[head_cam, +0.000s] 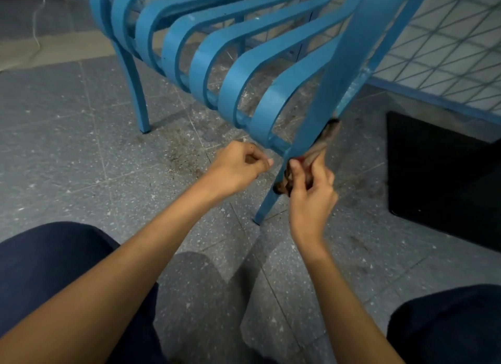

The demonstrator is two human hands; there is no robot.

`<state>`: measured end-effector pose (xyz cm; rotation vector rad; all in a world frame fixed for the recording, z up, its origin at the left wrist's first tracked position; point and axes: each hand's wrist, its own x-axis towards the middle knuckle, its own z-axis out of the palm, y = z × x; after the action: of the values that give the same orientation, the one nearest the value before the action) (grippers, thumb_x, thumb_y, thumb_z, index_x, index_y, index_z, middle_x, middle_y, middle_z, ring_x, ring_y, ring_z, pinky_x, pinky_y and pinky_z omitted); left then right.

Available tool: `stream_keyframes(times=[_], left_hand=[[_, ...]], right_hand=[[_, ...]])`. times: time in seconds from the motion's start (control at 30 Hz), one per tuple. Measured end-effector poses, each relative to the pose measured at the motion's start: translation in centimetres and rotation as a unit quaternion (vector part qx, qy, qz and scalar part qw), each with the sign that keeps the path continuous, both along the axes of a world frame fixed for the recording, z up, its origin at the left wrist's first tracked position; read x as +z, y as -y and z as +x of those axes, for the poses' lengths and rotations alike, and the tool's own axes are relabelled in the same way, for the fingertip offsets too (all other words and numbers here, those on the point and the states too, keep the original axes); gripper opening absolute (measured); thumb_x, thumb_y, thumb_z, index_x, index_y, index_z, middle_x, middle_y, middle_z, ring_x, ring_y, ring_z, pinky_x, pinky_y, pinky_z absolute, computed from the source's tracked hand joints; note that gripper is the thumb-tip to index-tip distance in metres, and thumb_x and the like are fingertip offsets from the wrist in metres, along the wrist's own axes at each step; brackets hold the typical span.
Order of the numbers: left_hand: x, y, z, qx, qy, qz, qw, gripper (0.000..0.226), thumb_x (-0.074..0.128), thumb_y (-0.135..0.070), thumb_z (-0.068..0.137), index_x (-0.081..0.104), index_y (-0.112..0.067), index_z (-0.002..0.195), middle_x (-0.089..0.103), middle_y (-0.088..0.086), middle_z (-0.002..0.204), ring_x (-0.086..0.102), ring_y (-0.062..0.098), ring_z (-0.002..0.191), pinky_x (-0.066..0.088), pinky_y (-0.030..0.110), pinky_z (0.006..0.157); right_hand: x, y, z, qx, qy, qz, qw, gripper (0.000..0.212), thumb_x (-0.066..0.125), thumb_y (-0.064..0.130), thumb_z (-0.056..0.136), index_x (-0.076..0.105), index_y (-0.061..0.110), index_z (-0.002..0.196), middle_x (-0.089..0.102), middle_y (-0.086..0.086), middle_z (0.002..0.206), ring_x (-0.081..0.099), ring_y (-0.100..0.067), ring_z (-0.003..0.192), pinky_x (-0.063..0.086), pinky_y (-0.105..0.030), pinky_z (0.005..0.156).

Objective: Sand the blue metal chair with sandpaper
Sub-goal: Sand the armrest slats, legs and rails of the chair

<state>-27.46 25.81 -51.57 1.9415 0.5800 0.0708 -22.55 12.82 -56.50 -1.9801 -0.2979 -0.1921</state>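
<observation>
The step in hand is sanding the front leg of the chair. The right hand grips the sandpaper against the leg's right side. The left hand is curled just left of the leg; I cannot tell if it pinches anything. The next move probably needs firm rubbing along the leg.

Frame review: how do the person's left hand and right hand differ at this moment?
The right hand grips brownish sandpaper against the blue chair's front leg, while the left hand shows nothing in it. The right hand sits to the right of that leg. The left hand is to its left, near the seat rail. Both hands have curled fingers and are raised at similar height.
</observation>
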Motion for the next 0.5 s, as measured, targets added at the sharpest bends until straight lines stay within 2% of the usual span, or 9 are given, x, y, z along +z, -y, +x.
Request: stream_keyframes(times=[0.1, 0.17, 0.27, 0.37, 0.5], left_hand=[[-0.5, -0.1, -0.1, -0.004, -0.014, 0.011, 1.000, 0.018, 0.066, -0.029, 0.087, 0.070, -0.013, 0.095, 0.069, 0.001, 0.091, 0.065, 0.015, 0.089, 0.053, 0.031, 0.079], [-0.7, -0.3, -0.3, -0.005, -0.017, 0.026, 1.000, 0.017, 0.067, -0.027, 0.086, 0.070, -0.012, 0.094, 0.069, 0.002, 0.090, 0.064, 0.014, 0.088, 0.054, 0.033, 0.082], [-0.8, -0.6, -0.7, -0.011, -0.025, 0.052, 0.998, 0.014, 0.066, -0.026, 0.087, 0.070, -0.014, 0.092, 0.068, -0.002, 0.089, 0.061, 0.009, 0.085, 0.050, 0.021, 0.072], [-0.7, -1.4, -1.1, -0.012, -0.029, 0.069, 0.997, 0.010, 0.065, -0.026, 0.088, 0.069, -0.018, 0.092, 0.065, -0.008, 0.084, 0.057, -0.001, 0.078, 0.039, 0.008, 0.061], [-0.7, -2.0, -1.6, -0.011, -0.031, 0.070, 0.997, 0.012, 0.064, -0.028, 0.089, 0.069, -0.018, 0.093, 0.065, -0.007, 0.084, 0.058, 0.003, 0.079, 0.041, 0.013, 0.062]], right_hand=[[-3.9, 0.2, 0.1, -0.001, -0.016, -0.070, 0.997, 0.042, 0.059, 0.033, 0.089, 0.062, 0.003, 0.119, 0.065, -0.013, 0.104, 0.060, -0.025, 0.091, 0.047, -0.030, 0.079], [-5.4, 0.3, 0.0, -0.001, -0.050, -0.073, 0.996, 0.029, 0.062, 0.026, 0.090, 0.065, 0.003, 0.106, 0.068, -0.009, 0.091, 0.062, -0.022, 0.082, 0.049, -0.032, 0.077], [-5.3, 0.4, 0.1, 0.007, -0.125, -0.055, 0.991, 0.016, 0.063, 0.024, 0.090, 0.068, 0.009, 0.094, 0.068, 0.001, 0.078, 0.063, -0.014, 0.073, 0.054, -0.036, 0.075], [-2.0, 0.3, 0.2, 0.005, -0.105, 0.007, 0.994, 0.019, 0.064, 0.026, 0.089, 0.070, 0.013, 0.102, 0.071, 0.005, 0.083, 0.067, -0.012, 0.079, 0.054, -0.023, 0.075], [2.0, -0.2, -0.3, -0.023, -0.048, 0.089, 0.995, 0.033, 0.052, 0.037, 0.095, 0.063, 0.021, 0.121, 0.070, 0.018, 0.097, 0.063, 0.007, 0.090, 0.048, -0.010, 0.080]])
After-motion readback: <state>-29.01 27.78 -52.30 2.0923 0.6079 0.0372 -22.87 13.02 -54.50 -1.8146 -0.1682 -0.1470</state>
